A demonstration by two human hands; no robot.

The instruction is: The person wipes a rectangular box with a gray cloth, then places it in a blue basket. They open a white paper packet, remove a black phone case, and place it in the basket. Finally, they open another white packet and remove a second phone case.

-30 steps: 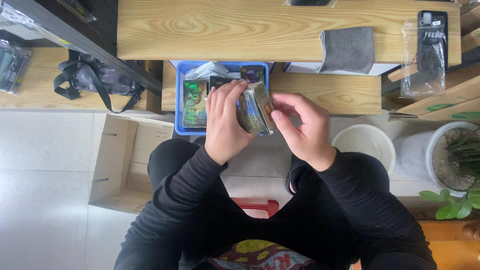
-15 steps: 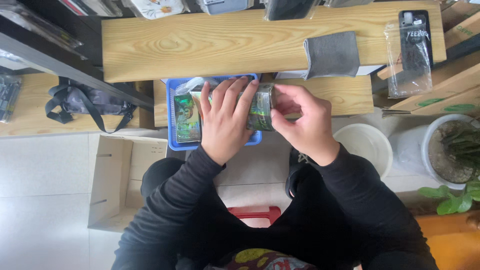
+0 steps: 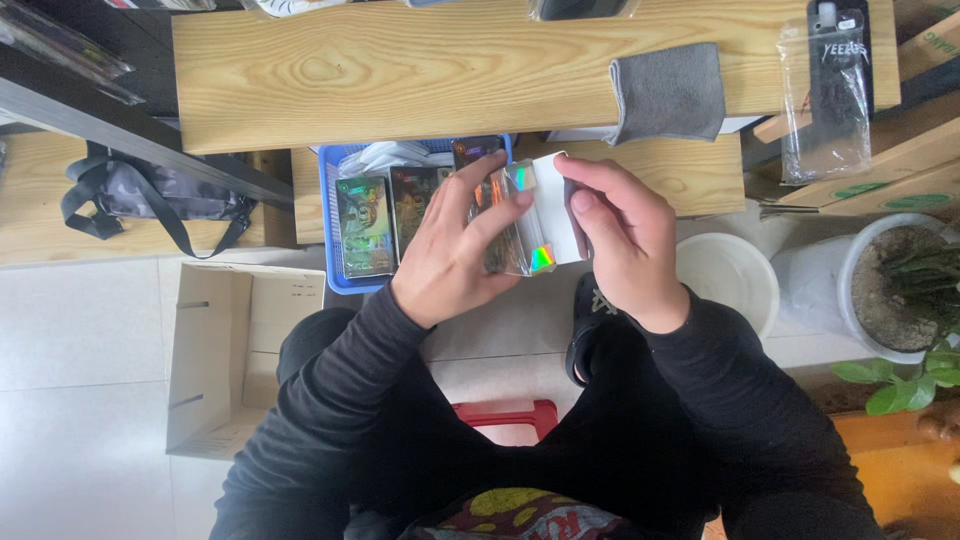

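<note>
Held up between both hands: a shiny card [image 3: 530,215] in a clear sleeve, white on its right half with a rainbow glint at the bottom corner. Sits above the lap, just in front of the blue basket [image 3: 330,215] and below the edge of the wooden tabletop [image 3: 400,70].

Left hand [image 3: 455,250] curled around the card's left side, fingers [image 3: 490,195] spread over its face, thumb tucked behind. Grip closed on the card. Right hand [image 3: 620,235] pinching the right edge, thumb on the white part, other fingers bent behind. Also closed on the card. Both arms in black sleeves, bent in from the elbows, wrists close together.

Half a second ago: hands held lower and tighter over a dark stack, no white side showing. Now card turned, white half facing up, hands a bit further apart.

Inside the blue basket: more picture cards [image 3: 385,220] lying flat side by side. On the tabletop: a grey cloth [image 3: 668,92] hanging over the edge, and a clear plastic bag [image 3: 825,95] far right. On the floor: an open cardboard box [image 3: 225,350] at left, a white bucket [image 3: 728,275] at right, a potted plant [image 3: 900,285] beyond it. A black bag [image 3: 150,195] on the lower shelf at left.
</note>
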